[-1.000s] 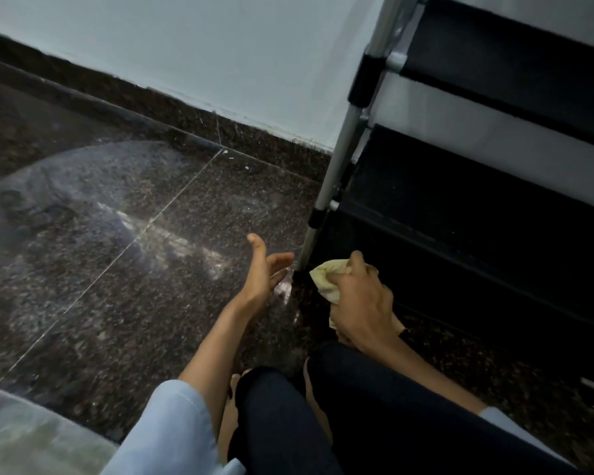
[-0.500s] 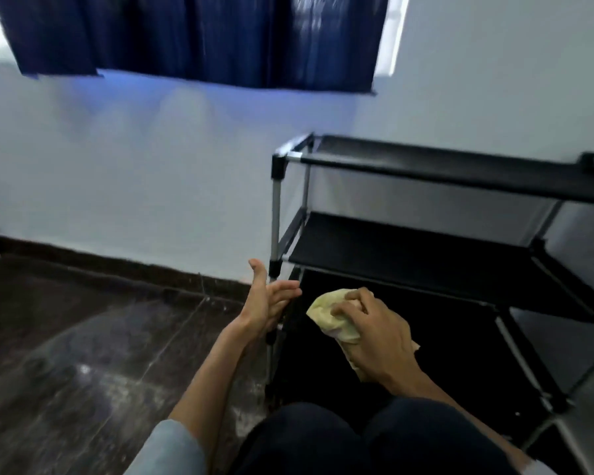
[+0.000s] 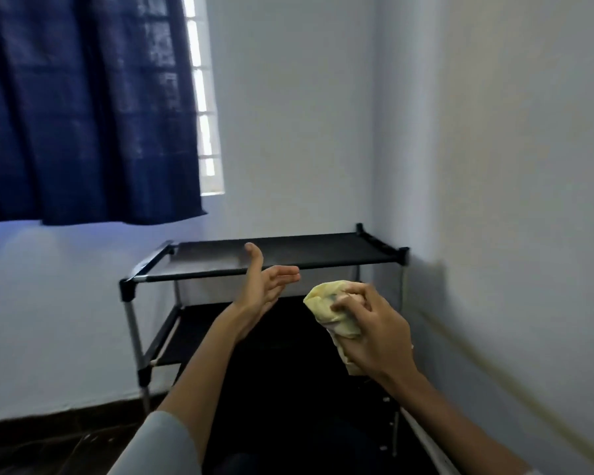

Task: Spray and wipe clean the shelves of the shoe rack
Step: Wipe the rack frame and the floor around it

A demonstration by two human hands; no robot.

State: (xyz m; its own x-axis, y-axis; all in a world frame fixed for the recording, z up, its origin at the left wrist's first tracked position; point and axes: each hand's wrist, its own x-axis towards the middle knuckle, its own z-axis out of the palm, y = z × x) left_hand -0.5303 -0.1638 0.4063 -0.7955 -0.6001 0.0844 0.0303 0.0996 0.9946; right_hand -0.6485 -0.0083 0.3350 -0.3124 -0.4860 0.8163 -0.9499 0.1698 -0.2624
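Pale yellow cloth (image 3: 330, 311), black shoe rack (image 3: 282, 253), navy curtain (image 3: 83, 108), white wall (image 3: 511, 166)

Pale, plain walls (image 3: 323, 114) meet at a corner on the right. A dark blue curtain (image 3: 83, 108) covers most of a barred window (image 3: 204, 108), daylight showing along its right edge. Dark skirting (image 3: 59, 414) borders a dark floor (image 3: 31, 450).

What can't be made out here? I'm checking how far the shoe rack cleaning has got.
- Lower shelves, head view: in deep shadow and behind both forearms; wet or wiped cannot be told.
- Cloth: mostly bunched inside the right hand; its size is hidden.
- Spray bottle: not in view; left hand is open and holds nothing.
- Top shelf: too blurred to judge dust.
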